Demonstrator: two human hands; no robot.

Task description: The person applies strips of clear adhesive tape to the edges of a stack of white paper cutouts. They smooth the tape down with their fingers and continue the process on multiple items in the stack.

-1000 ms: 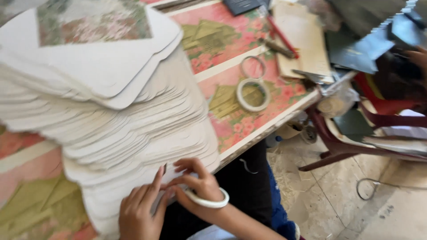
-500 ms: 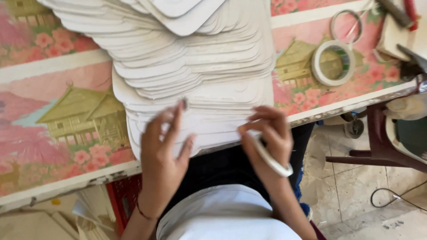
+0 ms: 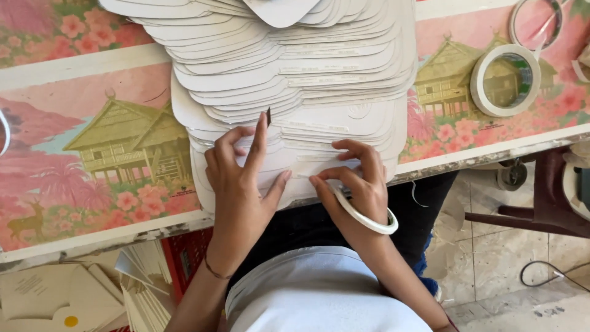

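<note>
Both hands have crept up onto the near edge of the pile since a moment ago, and the left hand (image 3: 243,175) now lies spread, fingers open, flat on the white card stack (image 3: 295,80). The right hand (image 3: 356,184) pinches a thin strip, hard to make out, at the stack's near edge, a tape ring (image 3: 367,216) looped around it. The stack's top is cut off; another tape roll (image 3: 505,80) sits on the flowered table (image 3: 92,141).

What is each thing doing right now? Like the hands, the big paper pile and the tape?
Left hand: flat on the card stack, fingers spread.
Right hand: pinching a tape strip on the top card, tape ring around its palm.
Card stack: fanned, overhanging the table edge.
Tape roll: lying flat on the table.
</note>
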